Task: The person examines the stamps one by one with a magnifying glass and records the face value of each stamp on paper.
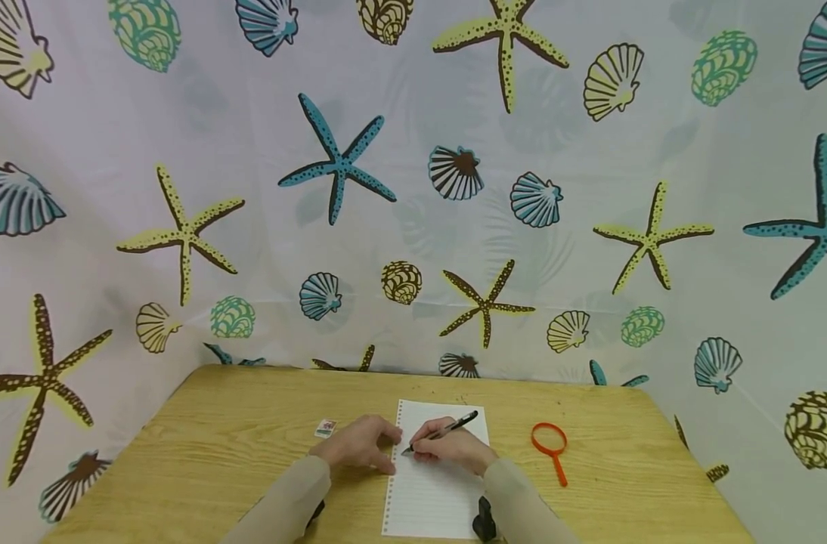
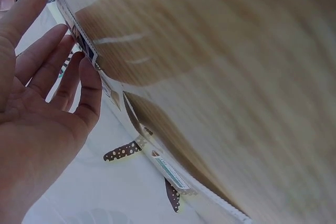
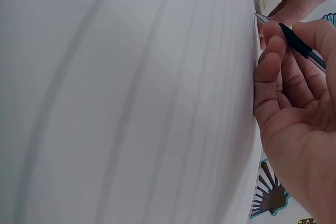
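Note:
A sheet of lined paper (image 1: 430, 502) with holes down its left edge lies on the wooden table. My right hand (image 1: 454, 447) pinches a black pen (image 1: 463, 420) between thumb and fingers, its tip at the paper's left side. In the right wrist view, the same pen (image 3: 299, 44) has its metal tip at the lined surface, and the side of the right hand (image 3: 299, 108) rests on the sheet. My left hand (image 1: 359, 444) lies at the paper's left edge, fingers loosely bent and thumb spread, holding nothing. The left wrist view shows that hand (image 2: 52, 98) palm side on.
A red magnifying glass (image 1: 559, 468) lies right of the paper. Behind the left hand sits a small, light rectangular item with a coloured picture (image 1: 325, 428). A curtain with shells and starfish (image 1: 386, 227) hangs behind the wooden table (image 1: 216, 438) and along its sides.

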Demonstrator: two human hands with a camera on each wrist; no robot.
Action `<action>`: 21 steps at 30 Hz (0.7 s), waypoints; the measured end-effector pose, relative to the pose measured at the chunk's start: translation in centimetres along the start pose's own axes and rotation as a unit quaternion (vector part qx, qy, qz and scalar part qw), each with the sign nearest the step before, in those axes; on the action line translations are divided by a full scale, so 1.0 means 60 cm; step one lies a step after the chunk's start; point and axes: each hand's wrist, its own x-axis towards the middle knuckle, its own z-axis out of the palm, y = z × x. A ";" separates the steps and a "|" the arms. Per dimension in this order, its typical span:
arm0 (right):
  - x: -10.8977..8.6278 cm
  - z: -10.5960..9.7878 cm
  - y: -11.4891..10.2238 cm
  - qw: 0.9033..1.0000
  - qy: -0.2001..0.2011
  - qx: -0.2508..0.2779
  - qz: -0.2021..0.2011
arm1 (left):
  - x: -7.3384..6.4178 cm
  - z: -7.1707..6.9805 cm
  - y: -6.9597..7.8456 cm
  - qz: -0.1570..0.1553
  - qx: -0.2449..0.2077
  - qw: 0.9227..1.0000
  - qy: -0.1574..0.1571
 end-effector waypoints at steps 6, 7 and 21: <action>0.003 -0.002 0.003 1.000 0.008 -0.002 -0.001 | 0.001 -0.001 -0.002 0.000 0.000 1.000 0.000; 0.003 -0.002 0.004 1.000 0.010 -0.003 0.000 | 0.001 -0.001 -0.003 0.000 0.001 1.000 0.000; 0.001 -0.002 0.002 1.000 0.009 -0.004 -0.006 | 0.004 0.001 -0.008 -0.003 -0.001 1.000 -0.002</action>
